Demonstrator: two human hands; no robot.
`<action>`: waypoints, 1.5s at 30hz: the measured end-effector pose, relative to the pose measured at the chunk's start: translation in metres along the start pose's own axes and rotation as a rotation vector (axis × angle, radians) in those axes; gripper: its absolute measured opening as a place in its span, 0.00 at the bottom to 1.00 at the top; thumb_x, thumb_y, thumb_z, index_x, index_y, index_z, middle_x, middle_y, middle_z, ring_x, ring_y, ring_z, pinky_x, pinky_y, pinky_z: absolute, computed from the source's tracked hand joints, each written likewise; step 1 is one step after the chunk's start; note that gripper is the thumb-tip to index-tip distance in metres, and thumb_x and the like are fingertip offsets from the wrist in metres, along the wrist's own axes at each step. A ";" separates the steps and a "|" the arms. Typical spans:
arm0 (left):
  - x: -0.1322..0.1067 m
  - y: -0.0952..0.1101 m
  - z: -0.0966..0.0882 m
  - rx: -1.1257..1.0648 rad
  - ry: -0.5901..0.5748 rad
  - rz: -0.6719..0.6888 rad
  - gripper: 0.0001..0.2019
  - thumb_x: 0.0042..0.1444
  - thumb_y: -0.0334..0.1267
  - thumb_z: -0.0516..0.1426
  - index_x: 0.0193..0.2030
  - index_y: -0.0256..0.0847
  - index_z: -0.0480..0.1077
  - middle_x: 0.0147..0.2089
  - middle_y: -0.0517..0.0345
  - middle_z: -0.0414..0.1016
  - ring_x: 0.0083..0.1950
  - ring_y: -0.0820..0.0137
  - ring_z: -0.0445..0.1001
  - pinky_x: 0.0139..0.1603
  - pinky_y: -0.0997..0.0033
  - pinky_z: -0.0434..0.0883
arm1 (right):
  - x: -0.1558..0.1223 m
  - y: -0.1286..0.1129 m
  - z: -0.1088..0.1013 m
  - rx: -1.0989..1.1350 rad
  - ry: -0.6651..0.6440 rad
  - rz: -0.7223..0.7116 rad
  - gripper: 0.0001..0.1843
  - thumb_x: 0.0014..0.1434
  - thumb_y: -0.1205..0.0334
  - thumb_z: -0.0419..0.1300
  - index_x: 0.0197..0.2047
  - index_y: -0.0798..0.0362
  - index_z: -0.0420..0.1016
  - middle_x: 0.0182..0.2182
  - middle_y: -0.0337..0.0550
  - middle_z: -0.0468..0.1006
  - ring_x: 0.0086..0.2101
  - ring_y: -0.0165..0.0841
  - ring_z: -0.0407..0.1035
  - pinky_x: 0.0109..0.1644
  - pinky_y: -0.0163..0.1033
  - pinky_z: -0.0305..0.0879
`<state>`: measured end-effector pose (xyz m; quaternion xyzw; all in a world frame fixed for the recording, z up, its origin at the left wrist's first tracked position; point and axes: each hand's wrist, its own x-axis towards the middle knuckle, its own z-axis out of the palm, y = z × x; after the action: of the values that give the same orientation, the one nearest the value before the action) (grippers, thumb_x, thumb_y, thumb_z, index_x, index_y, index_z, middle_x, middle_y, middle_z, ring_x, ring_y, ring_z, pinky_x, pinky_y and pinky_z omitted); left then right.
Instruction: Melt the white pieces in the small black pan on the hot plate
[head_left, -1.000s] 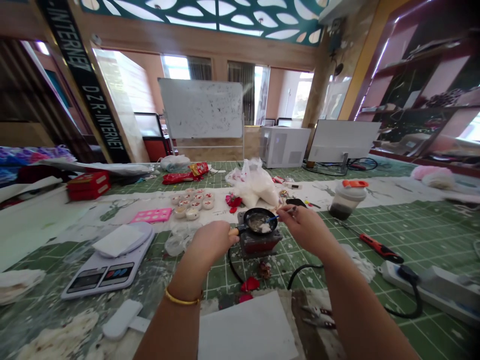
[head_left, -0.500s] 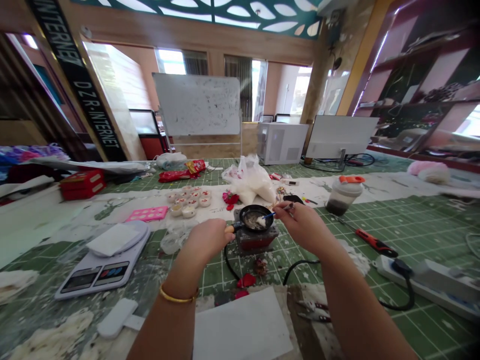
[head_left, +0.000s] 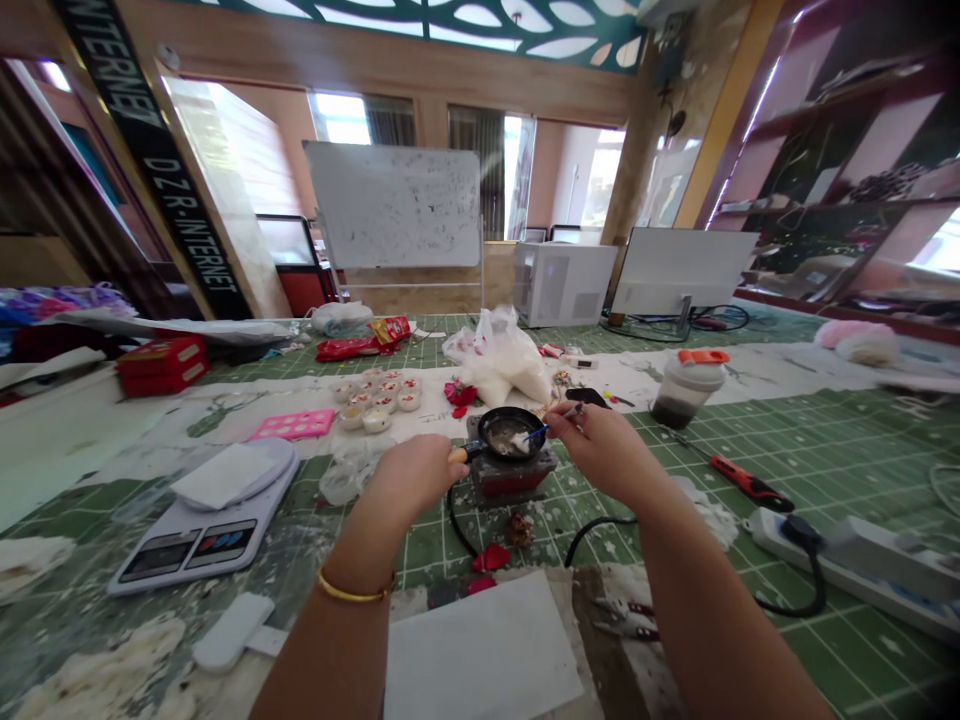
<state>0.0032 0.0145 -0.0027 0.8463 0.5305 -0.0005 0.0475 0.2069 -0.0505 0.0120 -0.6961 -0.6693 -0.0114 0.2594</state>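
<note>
A small black frying pan sits on a dark red and grey hot plate. My left hand is closed round the pan's handle, whose wooden end shows at the fingers. In my right hand a thin blue-shafted tool is pinched. Its whitish tip rests inside the pan, where it meets a clear-looking wet layer with white matter; the exact kind of tip cannot be made out. Behind the pan stands a plastic bag of white material.
Left of me are a kitchen scale, a pink mould and several small filled cups. To the right lie a shaker bottle, a screwdriver and a power strip. White paper and pliers lie nearest me.
Almost nothing differs. The view has shifted very slightly; both hands keep their hold, and the tool's tip stays in the pan.
</note>
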 end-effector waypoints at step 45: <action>-0.005 -0.002 -0.003 -0.019 0.005 -0.018 0.18 0.49 0.52 0.46 0.30 0.40 0.68 0.32 0.51 0.73 0.30 0.67 0.70 0.25 0.73 0.58 | -0.002 -0.010 0.013 -0.027 -0.023 -0.174 0.14 0.58 0.60 0.45 0.34 0.50 0.71 0.33 0.40 0.75 0.40 0.33 0.64 0.48 0.39 0.49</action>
<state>-0.0009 0.0109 0.0006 0.8409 0.5384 0.0065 0.0543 0.1933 -0.0475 0.0030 -0.6387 -0.7301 -0.0350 0.2404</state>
